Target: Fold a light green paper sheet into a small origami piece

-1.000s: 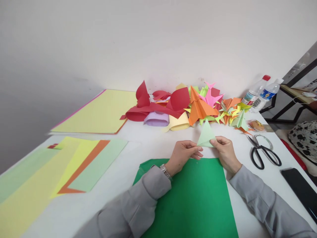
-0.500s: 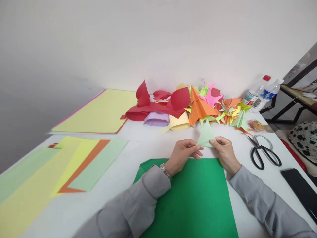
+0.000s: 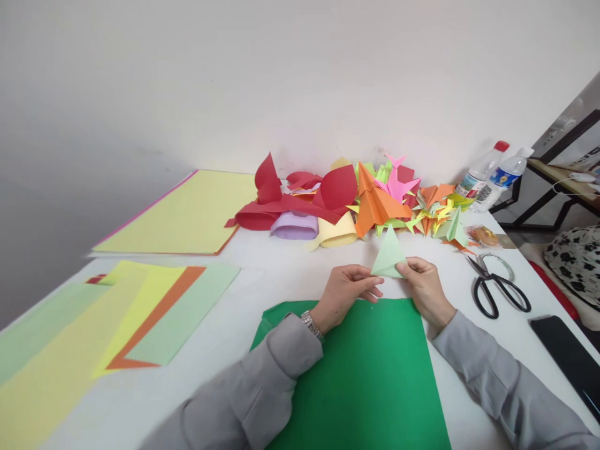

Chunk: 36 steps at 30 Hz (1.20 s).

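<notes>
A pale green folded paper triangle (image 3: 389, 251) is held up between my two hands, its point upward. My left hand (image 3: 345, 289) pinches its lower left corner between thumb and fingers. At the lower right edge, my right hand (image 3: 425, 289) grips it with the thumb in front. Both hands are above the far edge of a large green sheet (image 3: 370, 369) lying on the white table. The left forearm crosses over that sheet's left side.
Coloured paper sheets (image 3: 164, 312) lie at left, with a big yellow sheet (image 3: 173, 212) behind. Red paper shapes (image 3: 295, 203) and folded paper planes (image 3: 377, 203) line the wall. At right are two bottles (image 3: 497, 178), scissors (image 3: 499, 287) and a black phone-like object (image 3: 565, 356).
The view has shifted very slightly. Both hands keep the same hold on the pale green paper triangle, with no other visible difference.
</notes>
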Tool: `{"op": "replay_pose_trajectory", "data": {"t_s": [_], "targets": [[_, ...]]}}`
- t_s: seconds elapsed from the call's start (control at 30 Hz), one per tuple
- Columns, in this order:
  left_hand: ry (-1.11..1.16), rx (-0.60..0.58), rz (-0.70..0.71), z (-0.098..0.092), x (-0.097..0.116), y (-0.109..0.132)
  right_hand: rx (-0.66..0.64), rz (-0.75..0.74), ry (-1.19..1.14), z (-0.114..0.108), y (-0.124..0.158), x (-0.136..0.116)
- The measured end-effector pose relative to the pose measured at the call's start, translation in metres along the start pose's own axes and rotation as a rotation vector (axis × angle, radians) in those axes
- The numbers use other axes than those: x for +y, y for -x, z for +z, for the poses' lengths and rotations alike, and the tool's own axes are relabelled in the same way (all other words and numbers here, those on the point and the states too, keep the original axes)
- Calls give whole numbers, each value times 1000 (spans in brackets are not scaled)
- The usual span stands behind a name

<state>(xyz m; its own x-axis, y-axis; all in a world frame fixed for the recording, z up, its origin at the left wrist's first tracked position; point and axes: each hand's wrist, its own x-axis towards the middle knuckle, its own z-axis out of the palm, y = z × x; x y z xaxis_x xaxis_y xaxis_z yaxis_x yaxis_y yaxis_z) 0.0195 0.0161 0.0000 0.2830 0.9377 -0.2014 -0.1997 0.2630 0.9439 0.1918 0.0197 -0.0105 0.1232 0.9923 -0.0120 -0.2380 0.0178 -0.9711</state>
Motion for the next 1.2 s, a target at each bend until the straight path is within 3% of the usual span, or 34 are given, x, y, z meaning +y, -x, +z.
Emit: {"op": "replay_pose_trajectory", "data": {"t_s": [0.7, 0.87, 1.07, 1.2], "targets": [[-15, -69, 57, -3, -5, -1, -3, -15, 23, 0, -1, 1], [6, -121, 78, -3, -5, 0, -59, -9, 51, -2, -1, 2], [-175, -237, 26, -5, -4, -1, -227, 6, 160, -3, 2, 1], [-191, -265, -17, -6, -4, -2, -220, 8, 184, -2, 2, 0]]}}
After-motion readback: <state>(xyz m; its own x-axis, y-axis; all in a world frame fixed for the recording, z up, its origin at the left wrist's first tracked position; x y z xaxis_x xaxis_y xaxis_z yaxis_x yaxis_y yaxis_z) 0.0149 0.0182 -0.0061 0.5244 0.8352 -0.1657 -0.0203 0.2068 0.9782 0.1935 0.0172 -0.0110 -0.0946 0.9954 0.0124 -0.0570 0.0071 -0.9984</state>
